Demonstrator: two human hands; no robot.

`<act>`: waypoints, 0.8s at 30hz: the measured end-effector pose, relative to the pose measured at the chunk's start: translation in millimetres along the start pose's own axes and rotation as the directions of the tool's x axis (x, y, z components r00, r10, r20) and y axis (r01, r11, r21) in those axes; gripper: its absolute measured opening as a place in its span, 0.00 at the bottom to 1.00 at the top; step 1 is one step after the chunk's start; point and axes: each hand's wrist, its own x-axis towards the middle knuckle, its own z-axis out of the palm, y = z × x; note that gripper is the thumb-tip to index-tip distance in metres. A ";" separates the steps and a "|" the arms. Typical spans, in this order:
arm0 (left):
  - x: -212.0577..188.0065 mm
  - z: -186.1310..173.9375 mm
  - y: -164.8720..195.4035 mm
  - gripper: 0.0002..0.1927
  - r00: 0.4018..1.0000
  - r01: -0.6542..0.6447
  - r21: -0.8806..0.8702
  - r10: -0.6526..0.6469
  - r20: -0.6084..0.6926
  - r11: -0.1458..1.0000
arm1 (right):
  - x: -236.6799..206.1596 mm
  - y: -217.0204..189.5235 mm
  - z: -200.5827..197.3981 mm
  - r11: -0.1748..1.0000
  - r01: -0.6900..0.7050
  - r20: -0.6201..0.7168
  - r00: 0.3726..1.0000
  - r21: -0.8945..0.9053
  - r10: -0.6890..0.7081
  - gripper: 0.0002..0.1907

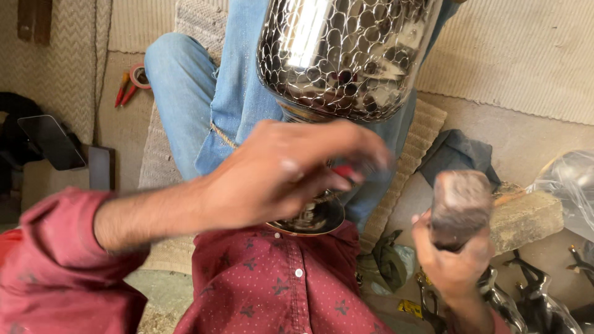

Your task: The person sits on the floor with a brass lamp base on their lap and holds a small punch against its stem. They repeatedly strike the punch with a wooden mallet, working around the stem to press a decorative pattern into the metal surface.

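polished metal vase [346,55] lies along lap, foot toward chest; left hand [284,173] pinches red-handled tool [346,173] nearest it; right hand [455,260] clenches mallet [461,207] beside.

The vase [346,55] lies on the lap, left hand [278,173] apparently before its neck.

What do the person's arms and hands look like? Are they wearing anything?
Both hands are bare, with no gloves. The left hand comes out of a dark red sleeve pushed up the forearm. The right hand looks dusty, and just a bit of red cuff shows.
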 end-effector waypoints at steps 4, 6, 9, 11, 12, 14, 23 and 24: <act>-22.3 5.4 2.6 0.24 0.908 0.354 -0.042 -0.354 -0.223 0.934 | 39.8 18.2 -23.1 0.879 0.359 0.147 0.933 -0.315 -0.328 0.45; -28.4 6.3 1.0 0.22 0.949 0.189 -0.047 -0.194 -0.250 0.981 | 56.5 21.5 -32.3 0.893 0.346 0.221 0.931 -0.288 -0.290 0.44; -32.4 5.0 -2.9 0.22 0.968 0.103 -0.085 -0.119 -0.222 0.991 | 79.9 -4.7 -51.3 0.986 0.117 0.226 0.970 -0.121 -0.088 0.34; -33.5 3.6 -4.9 0.21 0.974 0.099 -0.067 -0.110 -0.196 0.993 | 99.6 -36.5 -57.1 0.998 0.025 0.259 0.966 -0.053 -0.010 0.22; -34.0 3.2 -5.3 0.21 0.977 0.092 -0.029 -0.096 -0.190 0.995 | 110.8 -53.8 -59.2 0.989 0.123 0.298 0.950 -0.081 -0.094 0.20; -35.0 3.5 -5.3 0.20 0.976 0.090 -0.012 -0.091 -0.197 0.996 | 145.5 -78.4 -61.5 0.770 0.591 0.502 0.755 -0.240 -0.423 0.33; -43.8 24.0 1.6 0.20 0.884 0.210 -0.067 -0.218 -0.414 0.975 | 195.6 -125.9 -40.9 0.899 0.413 0.645 0.728 -0.145 -0.231 0.45; -45.2 26.6 1.6 0.21 0.875 0.186 -0.079 -0.202 -0.439 0.979 | 200.4 -127.2 -43.6 0.882 0.452 0.675 0.693 -0.131 -0.254 0.45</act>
